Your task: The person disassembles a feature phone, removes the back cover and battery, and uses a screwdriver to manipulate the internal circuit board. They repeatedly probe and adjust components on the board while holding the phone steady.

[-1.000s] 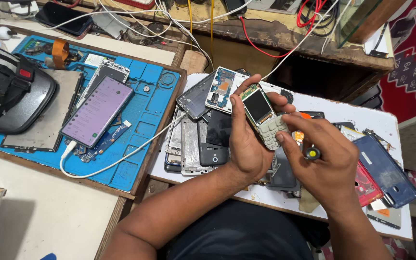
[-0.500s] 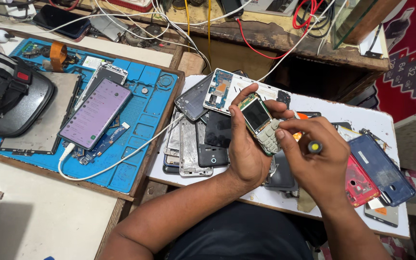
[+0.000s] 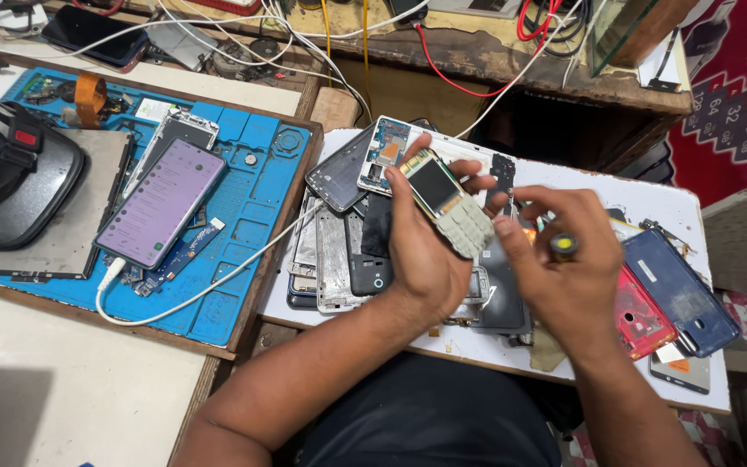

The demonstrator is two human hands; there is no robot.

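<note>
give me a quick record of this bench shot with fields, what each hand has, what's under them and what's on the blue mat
left hand: left hand grips a small keypad phone, screen up
right hand: right hand holds a yellow-and-black screwdriver, fingertips at the phone's keypad end
under the hands: white board heaped with phone frames and back covers, among them a blue cover and a red cover
blue mat: blue repair mat carrying a lit smartphone with a white cable plugged in
</note>
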